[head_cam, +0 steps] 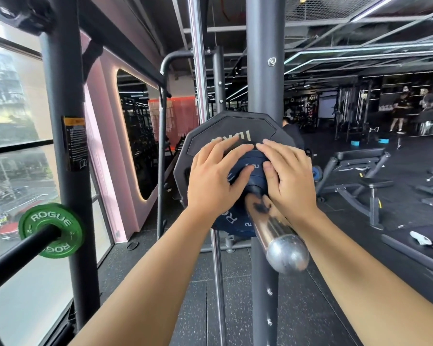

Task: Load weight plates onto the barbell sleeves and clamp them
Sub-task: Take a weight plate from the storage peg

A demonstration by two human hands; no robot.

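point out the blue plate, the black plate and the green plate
blue plate (226, 223), head view, lower face
black plate (235, 126), head view, upper face
green plate (50, 214), head view, top rim

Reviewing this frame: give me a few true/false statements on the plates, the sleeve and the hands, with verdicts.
1. Both the left hand and the right hand press on the blue plate. True.
2. The blue plate sits in front of a larger black plate on the chrome sleeve. True.
3. A clamp is already on the sleeve. False: the sleeve outside the blue plate is bare.
4. The green plate is on that same sleeve. False: it hangs on a separate black peg to the left.
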